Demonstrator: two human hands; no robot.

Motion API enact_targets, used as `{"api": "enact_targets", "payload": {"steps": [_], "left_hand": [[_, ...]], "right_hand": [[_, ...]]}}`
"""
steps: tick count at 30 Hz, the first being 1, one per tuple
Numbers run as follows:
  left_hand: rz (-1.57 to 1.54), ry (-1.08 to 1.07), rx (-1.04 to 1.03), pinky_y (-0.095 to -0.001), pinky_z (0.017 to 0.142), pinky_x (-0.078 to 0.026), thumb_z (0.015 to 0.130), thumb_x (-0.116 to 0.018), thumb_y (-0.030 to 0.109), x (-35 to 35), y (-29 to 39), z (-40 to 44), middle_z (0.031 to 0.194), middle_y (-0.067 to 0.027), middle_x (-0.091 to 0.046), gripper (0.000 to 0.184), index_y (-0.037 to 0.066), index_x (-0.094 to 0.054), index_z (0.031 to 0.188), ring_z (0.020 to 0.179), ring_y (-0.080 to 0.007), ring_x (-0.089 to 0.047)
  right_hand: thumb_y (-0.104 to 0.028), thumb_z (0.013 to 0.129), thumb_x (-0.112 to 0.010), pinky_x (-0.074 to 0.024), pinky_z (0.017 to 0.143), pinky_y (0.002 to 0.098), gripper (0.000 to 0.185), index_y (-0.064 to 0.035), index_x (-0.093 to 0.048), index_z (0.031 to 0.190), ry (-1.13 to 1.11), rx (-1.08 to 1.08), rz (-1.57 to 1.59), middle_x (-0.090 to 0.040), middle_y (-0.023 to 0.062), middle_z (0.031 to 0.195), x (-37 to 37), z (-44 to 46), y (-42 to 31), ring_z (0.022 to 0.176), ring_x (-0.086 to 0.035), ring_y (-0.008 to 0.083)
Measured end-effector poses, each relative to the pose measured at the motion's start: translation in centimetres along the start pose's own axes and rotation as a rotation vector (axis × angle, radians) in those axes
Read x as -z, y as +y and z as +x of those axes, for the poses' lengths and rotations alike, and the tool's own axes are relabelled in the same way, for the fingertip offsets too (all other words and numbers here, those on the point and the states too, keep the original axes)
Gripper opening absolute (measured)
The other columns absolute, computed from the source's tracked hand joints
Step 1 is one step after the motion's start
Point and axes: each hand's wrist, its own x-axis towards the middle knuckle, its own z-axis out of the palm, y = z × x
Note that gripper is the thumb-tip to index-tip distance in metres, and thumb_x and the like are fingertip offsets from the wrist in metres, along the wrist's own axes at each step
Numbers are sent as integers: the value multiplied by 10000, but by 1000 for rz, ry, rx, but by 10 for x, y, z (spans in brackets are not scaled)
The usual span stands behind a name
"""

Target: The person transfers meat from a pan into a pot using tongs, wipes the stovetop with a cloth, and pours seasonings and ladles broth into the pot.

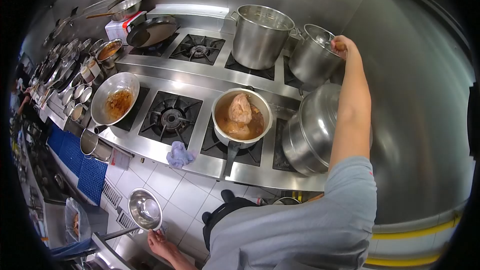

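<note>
Low at the left, my left hand (159, 243) is closed on the rim of a round steel mixing bowl (145, 209), held over the floor, its inside facing up. My right arm reaches across to the back right, where my right hand (344, 46) is closed at the rim of a tall stockpot (312, 65). A shiny metal utensil (323, 38) extends from that hand over the pot's mouth; its exact kind is unclear. Nearer me, a pressure cooker without its lid (217, 111) holds large pieces of meat in brown liquid, its black handle pointing towards me.
A larger stockpot (260, 45) stands on a back burner. A big steel pot (312, 125) lies tilted by my right arm. Left are a wok with brown sauce (107, 87) and a black pan (145, 40). A crumpled cloth (179, 155) hangs over the stove's front edge.
</note>
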Motion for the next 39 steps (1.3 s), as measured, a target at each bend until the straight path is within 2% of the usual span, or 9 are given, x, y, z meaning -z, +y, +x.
{"api": "enact_targets", "payload": {"steps": [1, 3, 4, 8, 18, 20, 27, 32, 39], "left_hand": [[7, 16, -19, -201, 684, -459, 916, -593, 118, -9, -3, -1, 873, -42, -608, 114, 6, -605, 930, 783, -93, -558], [26, 25, -33, -201, 685, -456, 914, -596, 122, -19, -4, 0, 861, -36, -605, 114, 9, -603, 928, 774, -89, -553], [27, 19, -31, -205, 688, -455, 912, -601, 128, -23, -5, 3, 861, -33, -601, 123, 7, -601, 936, 769, -89, -549], [53, 64, -29, -216, 704, -455, 909, -610, 143, -34, -8, 15, 876, -31, -593, 157, -3, -594, 964, 768, -93, -541], [43, -79, 12, -233, 778, -470, 913, -604, 131, -54, -5, 34, 916, -62, -585, 198, -38, -579, 1011, 853, -125, -550], [43, -87, 22, -240, 791, -481, 914, -599, 122, -58, -2, 35, 944, -74, -592, 204, -44, -568, 1028, 863, -132, -559], [30, -177, 33, -236, 798, -492, 920, -586, 112, -40, 4, 57, 990, -94, -608, 189, -39, -554, 1030, 899, -144, -585], [69, -249, 47, -244, 799, -492, 917, -591, 109, -14, 24, 70, 972, -81, -606, 158, -20, -571, 1007, 892, -141, -582], [88, -274, 74, -241, 779, -492, 905, -601, 90, 32, 52, 81, 904, -51, -610, 79, 21, -566, 887, 848, -124, -585]], "right_hand": [[13, 782, -546, -551, 501, 278, 289, 110, -440, 1033, 1, -4, 0, -568, 158, 798, -5, -6, -7, 583, -597, 205], [-18, 822, -539, -593, 538, 315, 529, 115, -264, 1254, 63, -311, 776, -556, 156, 825, -8, -19, -29, 613, -592, 213], [-76, 859, -557, -611, 548, 348, 689, 113, -69, 1306, -63, -238, 873, -491, 177, 866, 2, -2, -31, 650, -593, 253], [-88, 887, -547, -618, 560, 374, 763, 48, 34, 1362, -209, -292, 1108, -453, 195, 885, 5, -17, -52, 638, -573, 246], [-62, 888, -543, -618, 585, 348, 736, 44, -5, 1380, -255, -248, 1035, -459, 147, 849, 2, -93, -70, 643, -574, 234], [-16, 888, -504, -626, 619, 370, 724, 99, 35, 1357, -365, -215, 1009, -434, 170, 863, 2, -109, -64, 698, -581, 258], [19, 885, -495, -622, 628, 326, 714, 110, 31, 1359, -591, -213, 1005, -409, 133, 840, -23, -205, -25, 699, -565, 228], [-25, 909, -480, -601, 603, 264, 591, 198, -81, 1284, -682, -340, 1034, -436, 128, 859, -45, -292, 29, 665, -558, 193], [-95, 886, -538, -596, 599, 245, 556, 217, -215, 1214, -805, -628, 957, -507, 114, 882, -60, -361, 164, 690, -604, 186]]}}
